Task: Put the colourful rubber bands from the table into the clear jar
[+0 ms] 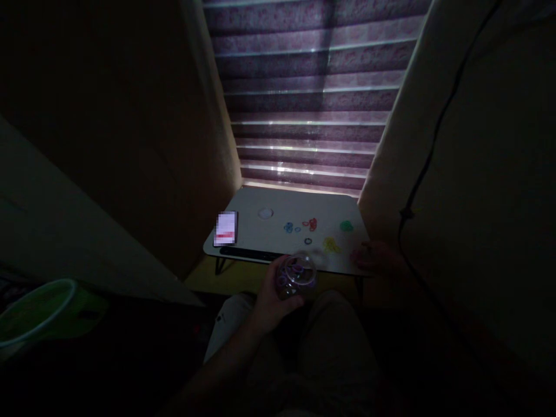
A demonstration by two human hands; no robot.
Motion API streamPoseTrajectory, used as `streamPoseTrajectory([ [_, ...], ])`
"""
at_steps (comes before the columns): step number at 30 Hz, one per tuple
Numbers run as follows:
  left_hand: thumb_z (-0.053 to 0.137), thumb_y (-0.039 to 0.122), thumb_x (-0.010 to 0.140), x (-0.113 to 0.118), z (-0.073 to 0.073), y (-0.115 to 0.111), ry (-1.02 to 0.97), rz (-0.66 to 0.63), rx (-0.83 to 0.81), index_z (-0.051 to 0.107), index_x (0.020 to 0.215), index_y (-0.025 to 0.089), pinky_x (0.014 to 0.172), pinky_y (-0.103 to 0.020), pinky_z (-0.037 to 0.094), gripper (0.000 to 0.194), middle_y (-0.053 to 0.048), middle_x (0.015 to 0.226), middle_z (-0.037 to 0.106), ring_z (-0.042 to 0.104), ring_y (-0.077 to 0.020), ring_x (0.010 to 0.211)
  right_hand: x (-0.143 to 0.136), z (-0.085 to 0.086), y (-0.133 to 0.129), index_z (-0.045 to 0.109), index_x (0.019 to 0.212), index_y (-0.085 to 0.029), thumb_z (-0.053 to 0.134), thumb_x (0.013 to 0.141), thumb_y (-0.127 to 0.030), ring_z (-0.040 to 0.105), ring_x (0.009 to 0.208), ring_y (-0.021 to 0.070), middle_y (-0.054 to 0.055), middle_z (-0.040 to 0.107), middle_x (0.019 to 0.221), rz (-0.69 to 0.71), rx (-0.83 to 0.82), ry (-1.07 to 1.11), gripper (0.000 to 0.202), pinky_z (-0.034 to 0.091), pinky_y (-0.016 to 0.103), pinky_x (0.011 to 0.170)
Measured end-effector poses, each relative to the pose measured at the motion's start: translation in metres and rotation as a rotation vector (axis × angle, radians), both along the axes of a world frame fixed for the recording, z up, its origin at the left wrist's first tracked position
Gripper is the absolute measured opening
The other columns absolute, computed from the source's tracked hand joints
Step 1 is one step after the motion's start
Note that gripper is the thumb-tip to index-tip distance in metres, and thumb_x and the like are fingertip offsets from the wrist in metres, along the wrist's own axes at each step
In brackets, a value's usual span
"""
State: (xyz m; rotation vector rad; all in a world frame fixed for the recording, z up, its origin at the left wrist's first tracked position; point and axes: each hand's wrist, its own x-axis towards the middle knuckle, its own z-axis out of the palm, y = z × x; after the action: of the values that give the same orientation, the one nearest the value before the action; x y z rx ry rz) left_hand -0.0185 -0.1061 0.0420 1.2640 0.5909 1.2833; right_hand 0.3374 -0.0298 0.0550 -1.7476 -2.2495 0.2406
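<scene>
My left hand [273, 302] is wrapped round a clear round jar [299, 272] with an open top, held over the table's near edge. Several purple bands and other small dark bits show inside it. My right hand [379, 256] is at the table's right front corner, dim and partly lost in shadow. Beside its fingertips lies a faint pinkish pile [357, 255]. Small loops lie grouped by colour on the white table [247, 202]: yellow bands [331, 245], green bands [346, 226], red bands [313, 224], blue bands [288, 227] and a dark ring [308, 241].
A phone [225, 229] with a lit screen lies at the table's left side, near a black slot [249, 253]. Further back is a whitish round item [266, 214]. A green basket [56, 313] stands at lower left. A black cable [434, 133] hangs along the right wall.
</scene>
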Motion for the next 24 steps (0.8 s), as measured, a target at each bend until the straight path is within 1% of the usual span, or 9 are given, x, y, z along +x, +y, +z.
streamPoseTrajectory([
  [2, 0.091, 0.042, 0.063, 0.0, -0.002, 0.0, -0.006, -0.013, 0.0, 0.045, 0.139, 0.026, 0.107, -0.046, 0.043, 0.09, -0.014, 0.142, 0.053, 0.053, -0.0335, 0.129, -0.009, -0.003, 0.002, 0.069, 0.098, -0.016, 0.073, 0.074, -0.03, 0.069, 0.078, 0.0264, 0.01, 0.073, 0.083, -0.081, -0.032, -0.032, 0.028, 0.052, 0.034, 0.069],
  [3, 0.091, 0.042, 0.063, -0.001, -0.003, 0.0, -0.009, -0.015, 0.0, 0.045, 0.139, 0.026, 0.108, -0.047, 0.043, 0.09, -0.014, 0.142, 0.053, 0.053, -0.0338, 0.13, -0.014, -0.005, 0.002, 0.069, 0.097, -0.016, 0.072, 0.077, -0.032, 0.069, 0.081, 0.0264, 0.01, 0.073, 0.084, -0.091, -0.051, -0.051, 0.026, 0.052, 0.034, 0.072],
  [6, 0.091, 0.041, 0.063, -0.005, -0.005, -0.001, -0.012, -0.019, -0.008, 0.045, 0.139, 0.027, 0.11, -0.049, 0.041, 0.09, -0.014, 0.143, 0.053, 0.052, -0.0347, 0.131, -0.029, -0.01, -0.002, 0.069, 0.092, -0.014, 0.064, 0.088, -0.036, 0.066, 0.092, 0.0265, 0.013, 0.071, 0.092, -0.193, -0.043, -0.166, 0.023, 0.05, 0.034, 0.079],
  [8, 0.091, 0.04, 0.063, -0.007, -0.006, -0.003, -0.008, -0.021, -0.03, 0.045, 0.14, 0.027, 0.11, -0.049, 0.041, 0.09, -0.014, 0.144, 0.053, 0.051, -0.0351, 0.132, -0.036, -0.014, -0.007, 0.07, 0.097, -0.013, 0.058, 0.094, -0.035, 0.065, 0.099, 0.0256, 0.016, 0.069, 0.103, -0.281, -0.025, -0.207, 0.025, 0.05, 0.034, 0.083],
  [10, 0.091, 0.04, 0.063, -0.008, -0.006, -0.004, -0.001, -0.024, -0.046, 0.045, 0.139, 0.027, 0.109, -0.049, 0.042, 0.09, -0.014, 0.143, 0.053, 0.052, -0.0351, 0.131, -0.039, -0.017, -0.011, 0.069, 0.106, -0.014, 0.056, 0.097, -0.033, 0.064, 0.102, 0.0236, 0.015, 0.067, 0.112, -0.327, -0.031, -0.195, 0.024, 0.051, 0.034, 0.086],
  [13, 0.091, 0.04, 0.064, -0.007, -0.006, -0.004, 0.005, -0.034, -0.056, 0.046, 0.139, 0.027, 0.107, -0.047, 0.043, 0.089, -0.013, 0.142, 0.054, 0.053, -0.0338, 0.13, -0.037, -0.02, -0.012, 0.063, 0.12, -0.018, 0.06, 0.098, -0.036, 0.064, 0.105, 0.0215, 0.011, 0.063, 0.124, -0.345, -0.071, -0.177, 0.03, 0.055, 0.04, 0.09],
  [15, 0.091, 0.04, 0.064, -0.005, -0.006, -0.003, -0.002, -0.037, -0.061, 0.046, 0.138, 0.027, 0.106, -0.046, 0.044, 0.088, -0.012, 0.141, 0.055, 0.054, -0.033, 0.128, -0.035, -0.019, -0.01, 0.06, 0.126, -0.019, 0.061, 0.097, -0.037, 0.063, 0.107, 0.0216, 0.01, 0.061, 0.128, -0.36, -0.089, -0.164, 0.034, 0.056, 0.043, 0.091],
  [19, 0.091, 0.041, 0.063, 0.001, -0.007, 0.001, -0.029, -0.043, -0.051, 0.048, 0.137, 0.027, 0.106, -0.046, 0.044, 0.086, -0.012, 0.138, 0.056, 0.055, -0.0323, 0.127, -0.037, -0.016, -0.006, 0.061, 0.126, -0.018, 0.062, 0.097, -0.037, 0.063, 0.108, 0.0223, 0.01, 0.061, 0.128, -0.386, -0.092, -0.131, 0.034, 0.055, 0.042, 0.091],
  [24, 0.09, 0.042, 0.065, 0.004, -0.009, 0.001, -0.015, -0.046, -0.059, 0.047, 0.137, 0.025, 0.107, -0.047, 0.043, 0.085, -0.013, 0.139, 0.056, 0.055, -0.0326, 0.127, -0.043, -0.009, -0.003, 0.061, 0.126, -0.019, 0.061, 0.097, -0.037, 0.063, 0.108, 0.022, 0.01, 0.061, 0.129, -0.396, -0.026, -0.061, 0.033, 0.055, 0.042, 0.091],
])
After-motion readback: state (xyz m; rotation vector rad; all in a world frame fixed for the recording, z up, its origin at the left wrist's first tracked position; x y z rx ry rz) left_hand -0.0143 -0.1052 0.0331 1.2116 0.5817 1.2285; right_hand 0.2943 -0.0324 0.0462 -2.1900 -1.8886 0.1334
